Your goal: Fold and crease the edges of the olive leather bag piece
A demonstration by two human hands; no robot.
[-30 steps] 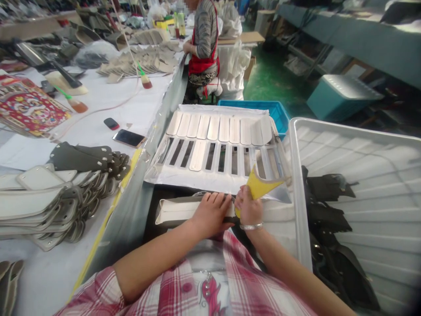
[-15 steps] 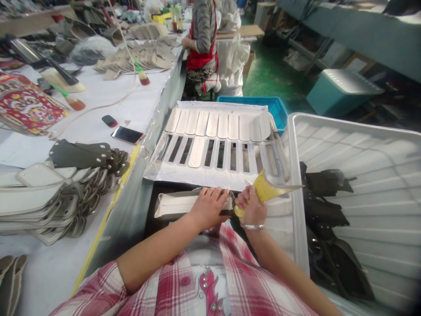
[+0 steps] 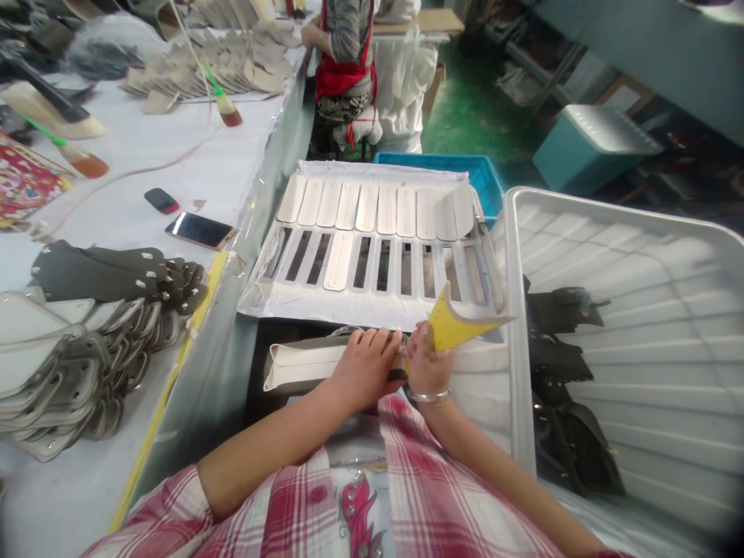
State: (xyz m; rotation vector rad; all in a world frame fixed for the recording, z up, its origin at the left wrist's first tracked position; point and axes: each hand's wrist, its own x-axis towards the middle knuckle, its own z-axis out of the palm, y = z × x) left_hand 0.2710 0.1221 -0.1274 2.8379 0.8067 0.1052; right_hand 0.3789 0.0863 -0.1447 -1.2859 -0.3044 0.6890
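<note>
Left hand [image 3: 369, 368]: laid over right part of folded strip, fingers together over its far edge; can't tell if it grips underneath.
Right hand [image 3: 428, 363]: fist closed round yellow tool, just beside left hand, bracelet on wrist.
Folded strip [image 3: 308, 366]: pale face up, dark border, lying crosswise between person's body and rack; right end hidden by hands.
Yellow tool [image 3: 459, 325]: wide notched end up and right, lower end hidden.
Rack [image 3: 360, 308]: white, slotted; pale strips [image 3: 366, 208] fill far row, one lone strip [image 3: 337, 262] in near row.
Table, left: pale stack [image 3: 40, 364], dark pieces [image 3: 98, 271], phone [image 3: 198, 230].
Right: white bin [image 3: 521, 349], dark pieces inside.
Beyond rack: blue crate [image 3: 491, 190]; co-worker [image 3: 342, 70], red apron.
</note>
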